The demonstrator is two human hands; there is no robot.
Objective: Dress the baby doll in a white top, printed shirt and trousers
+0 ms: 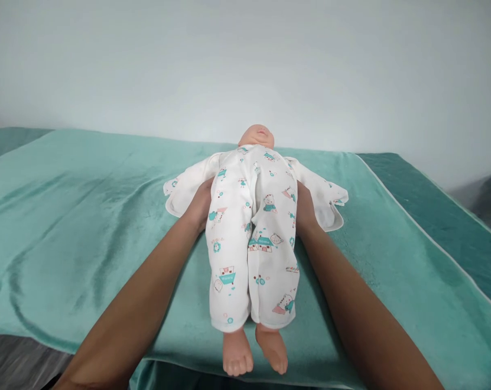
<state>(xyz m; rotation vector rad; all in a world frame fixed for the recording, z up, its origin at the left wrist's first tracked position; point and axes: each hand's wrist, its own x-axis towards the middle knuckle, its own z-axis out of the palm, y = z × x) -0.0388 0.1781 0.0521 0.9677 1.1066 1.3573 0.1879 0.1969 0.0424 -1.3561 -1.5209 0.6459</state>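
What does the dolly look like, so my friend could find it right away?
Look for the big green blanket. In its middle lies a baby doll on its back, between the left hand and right hand. Only it wears a white sleepsuit with little teal pictures, bare feet poking out.

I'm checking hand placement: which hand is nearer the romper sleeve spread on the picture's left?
Left. The left hand touches that sleeve beside the doll; the right hand is across the body, at the doll's other side.
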